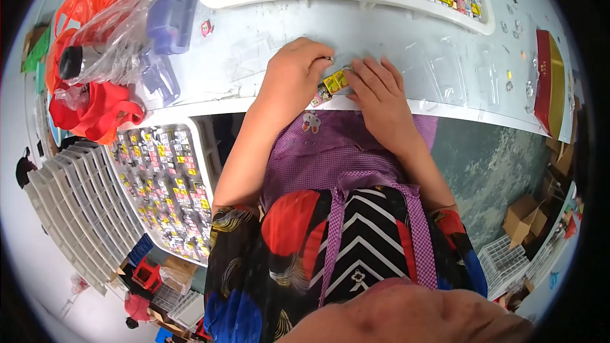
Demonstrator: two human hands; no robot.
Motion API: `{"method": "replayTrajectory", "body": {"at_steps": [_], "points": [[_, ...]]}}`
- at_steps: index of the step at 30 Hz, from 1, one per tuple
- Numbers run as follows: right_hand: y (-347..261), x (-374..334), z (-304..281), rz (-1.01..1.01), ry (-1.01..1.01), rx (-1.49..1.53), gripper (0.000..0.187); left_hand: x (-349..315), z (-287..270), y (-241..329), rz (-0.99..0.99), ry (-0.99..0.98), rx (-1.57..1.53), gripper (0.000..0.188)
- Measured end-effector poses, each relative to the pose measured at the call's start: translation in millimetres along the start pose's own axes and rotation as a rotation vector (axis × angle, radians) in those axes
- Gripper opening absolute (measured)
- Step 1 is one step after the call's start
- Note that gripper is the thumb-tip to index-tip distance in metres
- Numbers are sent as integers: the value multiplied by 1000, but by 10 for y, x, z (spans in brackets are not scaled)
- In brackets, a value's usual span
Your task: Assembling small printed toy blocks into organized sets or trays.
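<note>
A short row of tiny boxes (pixel 333 82), mostly yellow with a dark and a pink one at the lower left end, lies slanted near the table's front edge. My right hand (pixel 381 92) grips the upper right end of this row, its fingers covering part of it. Left of the row, my left hand (pixel 294 75) is closed, thumb and forefinger pinched together. Something small shows at its fingertips, too little to name. Clear plastic pieces (pixel 438 73) lie flat on the table to the right of my hands.
A white tray (pixel 346 1) heaped with tiny coloured boxes stands at the far side. Plastic bags (pixel 121 32) and a red cloth-like bundle (pixel 95 111) crowd the left. Below the table's left edge stands a tray of packed rows (pixel 162 178). A red-and-gold box (pixel 548 82) is at right.
</note>
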State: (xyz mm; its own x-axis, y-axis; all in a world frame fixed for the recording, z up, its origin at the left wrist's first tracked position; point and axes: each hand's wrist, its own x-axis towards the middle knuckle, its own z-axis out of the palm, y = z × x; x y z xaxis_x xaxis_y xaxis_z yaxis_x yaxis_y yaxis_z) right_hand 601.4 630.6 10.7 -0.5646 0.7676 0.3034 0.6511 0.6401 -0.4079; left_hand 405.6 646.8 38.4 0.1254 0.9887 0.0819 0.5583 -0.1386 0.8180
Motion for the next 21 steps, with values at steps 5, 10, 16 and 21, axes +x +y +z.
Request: {"method": "replayTrajectory", "body": {"at_steps": [5,10,16,21], "points": [[-18,6,16,-84,-15,-89,38,123,29,-43,200,-122,188,21],[19,-44,36,-76,3,-77,36,217,97,-58,291,-191,204,14],[33,-58,74,-64,63,11,33,238,167,-30,274,-128,74,27],[39,-56,93,-46,117,21,32,181,163,-21,342,-100,121,28]]}}
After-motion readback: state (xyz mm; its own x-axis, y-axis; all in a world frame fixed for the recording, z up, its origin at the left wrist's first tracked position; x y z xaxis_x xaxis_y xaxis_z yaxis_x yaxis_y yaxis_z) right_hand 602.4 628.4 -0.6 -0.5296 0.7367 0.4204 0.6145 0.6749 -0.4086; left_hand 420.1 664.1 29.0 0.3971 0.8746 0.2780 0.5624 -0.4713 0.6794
